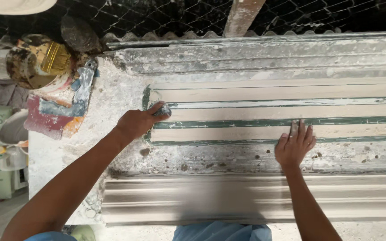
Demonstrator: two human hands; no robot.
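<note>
Two hands (139,122) (295,146) on ridged, paint-streaked moulding (255,111)

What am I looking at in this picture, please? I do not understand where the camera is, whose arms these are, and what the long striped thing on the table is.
There is no machine here. The camera sits on a person's head and looks straight down, so the two bare arms coming from the bottom edge belong to that person.

The left hand grips a small grey pad or tool, too hidden to name surely, at the end of a long mould with pale bands and green ridges. The right hand lies flat, fingers spread, on the near edge of that mould.

The mould rests on a rough, plaster-crusted workbench. Nearer to the person lies a finished pale cornice moulding. At the top left stand a dirty tin with a brush and stained rags. Wire mesh runs behind the bench.
</note>
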